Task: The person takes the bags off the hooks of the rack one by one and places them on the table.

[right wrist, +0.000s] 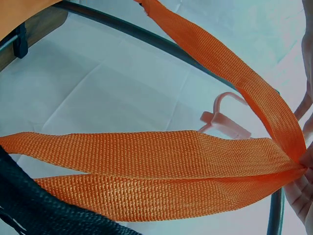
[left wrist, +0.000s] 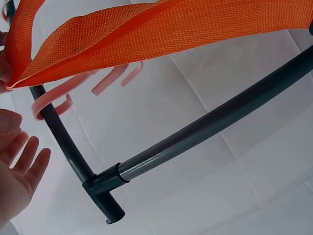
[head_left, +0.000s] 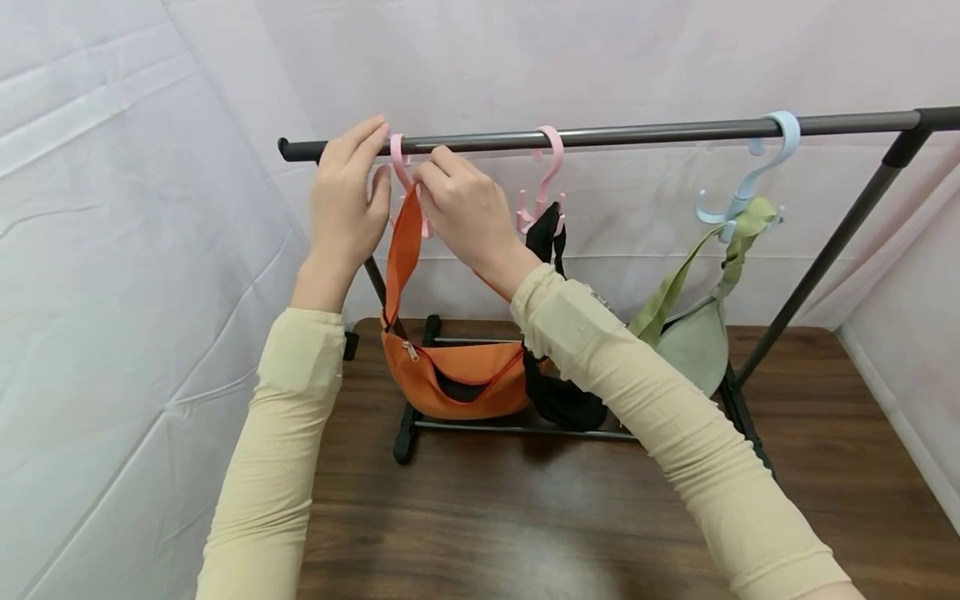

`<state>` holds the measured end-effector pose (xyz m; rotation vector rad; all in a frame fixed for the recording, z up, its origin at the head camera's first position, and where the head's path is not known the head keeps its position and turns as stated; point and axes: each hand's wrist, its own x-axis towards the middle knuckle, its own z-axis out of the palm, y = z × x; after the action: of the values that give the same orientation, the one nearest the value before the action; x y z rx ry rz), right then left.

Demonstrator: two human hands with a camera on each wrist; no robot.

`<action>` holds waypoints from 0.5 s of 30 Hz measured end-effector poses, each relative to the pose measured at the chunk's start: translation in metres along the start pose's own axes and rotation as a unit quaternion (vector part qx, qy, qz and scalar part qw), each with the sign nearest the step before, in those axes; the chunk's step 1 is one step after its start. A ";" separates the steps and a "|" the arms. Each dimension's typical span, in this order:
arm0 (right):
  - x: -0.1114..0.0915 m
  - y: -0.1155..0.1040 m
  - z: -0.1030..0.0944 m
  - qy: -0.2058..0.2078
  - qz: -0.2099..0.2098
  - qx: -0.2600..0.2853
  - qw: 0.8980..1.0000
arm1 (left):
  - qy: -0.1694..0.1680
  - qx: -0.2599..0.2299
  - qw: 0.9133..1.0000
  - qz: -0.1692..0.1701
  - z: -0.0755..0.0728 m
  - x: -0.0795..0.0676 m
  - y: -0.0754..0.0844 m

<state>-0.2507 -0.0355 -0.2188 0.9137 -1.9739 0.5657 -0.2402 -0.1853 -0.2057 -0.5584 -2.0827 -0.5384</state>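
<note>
Left of the pink hook, the left hand holds its fingers nearly straight; just right, the right hand pinches the strap of the orange waist bag.

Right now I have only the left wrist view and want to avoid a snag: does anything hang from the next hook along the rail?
Observer: Yes. In the head view, a black bag hangs from the middle pink hook.
Operator: And farther along?
Observer: A green bag hangs from a light blue hook.
Operator: I see this orange strap but not what it carries. What is below it?
Observer: An orange pouch, gaping open at the front.
</note>
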 end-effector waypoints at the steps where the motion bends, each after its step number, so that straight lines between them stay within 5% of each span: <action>1: -0.001 -0.001 -0.001 0.001 -0.002 0.003 1.000 | 0.014 -0.008 1.000 -0.002 -0.002 -0.004 0.000; 8: -0.007 -0.007 -0.007 0.017 -0.019 0.021 0.999 | 0.075 -0.070 0.994 -0.033 -0.010 -0.056 -0.001; 12: -0.008 -0.011 -0.011 0.021 -0.031 0.034 0.999 | 0.035 -0.091 0.992 -0.084 -0.010 -0.104 -0.012; 15: -0.009 -0.016 -0.014 0.028 -0.042 0.041 0.998 | -0.024 -0.124 0.981 -0.149 -0.013 -0.143 -0.021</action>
<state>-0.2279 -0.0325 -0.2183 1.0159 -1.8642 0.6207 -0.1719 -0.2357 -0.3228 -0.4035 -2.1737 -0.9750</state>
